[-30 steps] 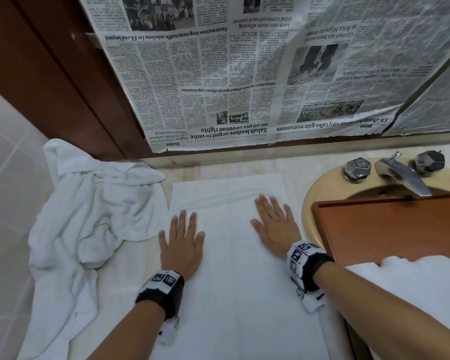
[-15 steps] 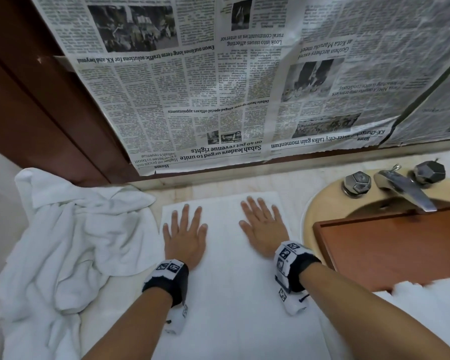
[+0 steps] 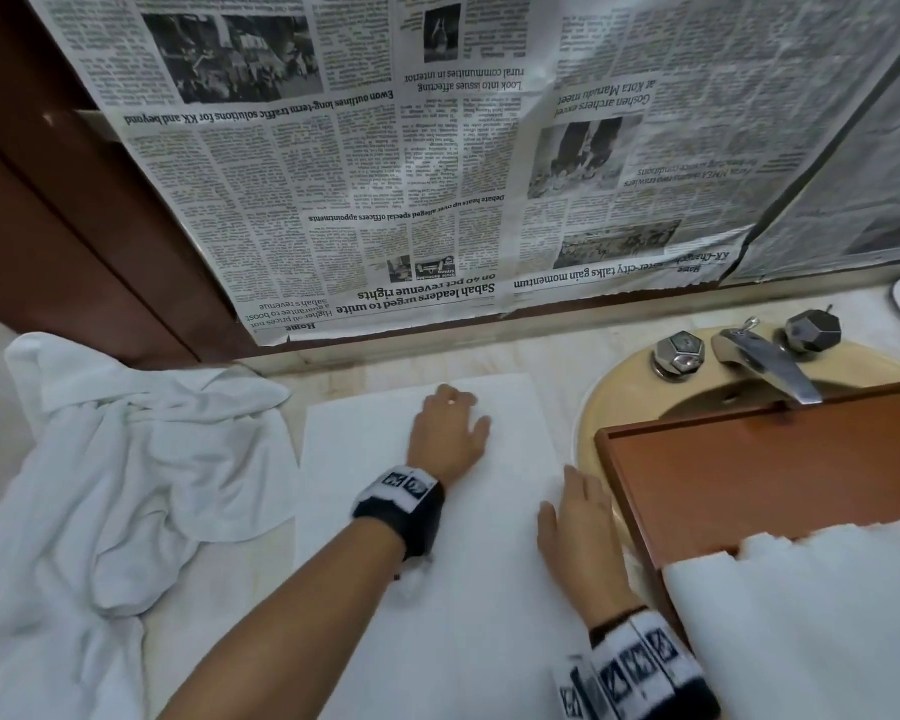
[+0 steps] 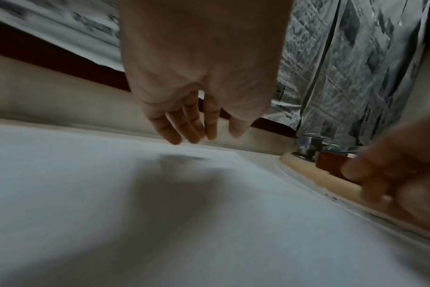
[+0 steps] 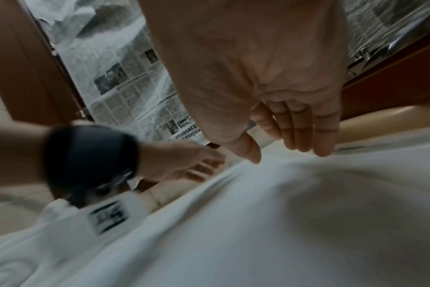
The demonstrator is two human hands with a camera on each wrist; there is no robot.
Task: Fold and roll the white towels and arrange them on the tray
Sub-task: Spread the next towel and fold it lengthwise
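Flat towel [image 3: 437, 589] lies apparently beneath both hands.

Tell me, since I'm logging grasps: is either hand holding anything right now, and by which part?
Nothing is held. The left hand and the right hand are over the flat towel with fingers extended, gripping no edge.

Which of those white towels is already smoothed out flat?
The middle towel under both hands; the left towel lies crumpled, and the tray's towel looks bulkier.
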